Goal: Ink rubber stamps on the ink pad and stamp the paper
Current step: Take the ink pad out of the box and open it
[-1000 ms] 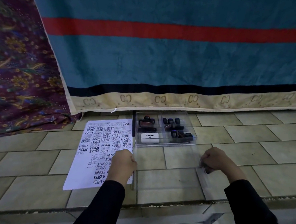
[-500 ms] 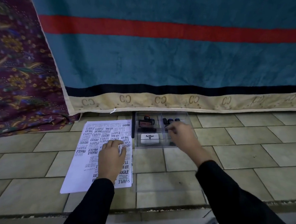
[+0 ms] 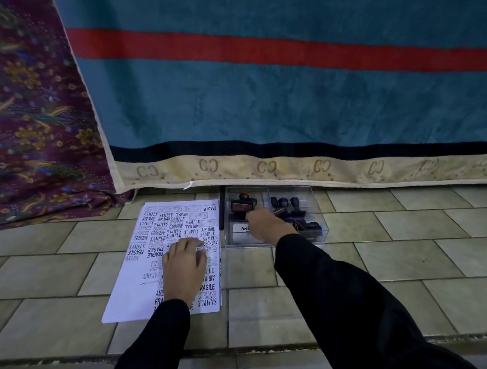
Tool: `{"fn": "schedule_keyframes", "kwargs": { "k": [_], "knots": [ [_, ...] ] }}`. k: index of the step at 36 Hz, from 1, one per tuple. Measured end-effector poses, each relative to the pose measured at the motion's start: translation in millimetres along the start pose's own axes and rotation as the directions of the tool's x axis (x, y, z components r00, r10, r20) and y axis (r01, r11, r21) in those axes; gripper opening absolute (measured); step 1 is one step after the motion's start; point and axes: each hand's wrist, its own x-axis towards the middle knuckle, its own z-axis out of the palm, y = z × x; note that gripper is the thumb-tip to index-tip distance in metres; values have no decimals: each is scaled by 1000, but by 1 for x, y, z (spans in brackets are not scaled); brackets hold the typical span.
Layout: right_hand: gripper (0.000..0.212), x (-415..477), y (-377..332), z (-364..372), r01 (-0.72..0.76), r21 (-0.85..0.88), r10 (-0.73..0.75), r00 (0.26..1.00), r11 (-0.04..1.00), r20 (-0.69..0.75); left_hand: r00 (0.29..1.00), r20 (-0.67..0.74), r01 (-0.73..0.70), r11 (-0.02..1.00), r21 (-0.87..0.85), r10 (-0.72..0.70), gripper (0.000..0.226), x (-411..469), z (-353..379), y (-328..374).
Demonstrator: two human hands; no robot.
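Note:
A white paper [image 3: 135,299] covered in black stamp prints lies on the tiled floor. My left hand [image 3: 184,266] rests flat on it with the fingers spread. To its right stands a clear compartment box [image 3: 318,208]. It holds a red-handled stamp [image 3: 241,204] at the back left, several dark-handled stamps [image 3: 284,203] on the right and a white Artline ink pad [image 3: 239,230] at the front left. My right hand [image 3: 264,225] reaches into the box over the ink pad. Its fingertips are at the near edge of the red-handled stamp, and the grip is hidden.
A teal blanket [image 3: 288,96] with a red stripe and a beige hem hangs down right behind the box and the paper. A purple patterned cloth [image 3: 27,126] fills the far left. The floor tiles [image 3: 412,259] end at a step edge near me.
One second ago both hands were near me by the box's clear lid. My left hand went flat onto the paper. My right hand reached into the box and has shifted left toward the red-handled stamp.

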Motion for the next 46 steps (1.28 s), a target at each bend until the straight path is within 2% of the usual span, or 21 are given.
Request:
{"fn": "schedule_keyframes", "kwargs": {
  "k": [3, 8, 10, 14, 17, 19, 22, 25, 29, 32, 36, 42, 46],
  "knots": [
    [34, 0, 1, -2, -7, 0, 7, 1000, 1000, 23, 1000, 3, 1, 1000, -13, -1, 22, 0, 1, -1],
    [28, -5, 7, -12, 31, 168, -37, 999, 985, 31, 998, -2, 57, 989, -137, -58, 23, 3, -2, -4],
    [24, -11, 8, -14, 55, 288, -44, 998, 956, -44, 996, 13, 91, 982, -166, -90, 24, 5, -2, -4],
    [24, -29, 5, -17, 132, 523, 38, 953, 842, -301, 993, 61, 108, 976, -190, -98, 30, 10, -6, -4],
    [23, -49, 1, -10, 228, 618, 57, 912, 752, -405, 996, 80, 39, 989, -144, -28, 35, 13, -10, -4],
    [22, -65, 1, 0, 247, 658, 57, 913, 711, -404, 999, 8, -45, 994, -99, 46, 33, 11, -13, -2],
    [20, -85, 4, 26, 221, 651, 4, 945, 726, -326, 981, -38, -195, 970, -142, 191, 40, 2, -19, 2],
    [24, -96, 6, 48, 172, 598, -44, 974, 783, -222, 931, 72, -337, 918, -208, 358, 55, -9, -19, 5],
    [24, -100, 5, 56, 219, 520, -106, 965, 826, -238, 852, 176, -462, 866, -191, 493, 75, -18, -10, 6],
    [29, -97, 4, 56, 275, 321, -192, 944, 906, -267, 849, 199, -459, 869, -183, 490, 81, -20, -4, 4],
    [37, -96, 3, 59, 240, 166, -195, 949, 957, -248, 861, 196, -433, 880, -196, 468, 70, -20, 1, 1],
    [70, -102, 12, 63, 345, 156, -307, 925, 926, -225, 867, 193, -420, 882, -216, 460, 62, -19, 3, 0],
    [65, -103, 18, 59, 344, 273, -285, 930, 898, -232, 873, 191, -405, 884, -232, 450, 63, -19, 3, -1]
  ]
}}
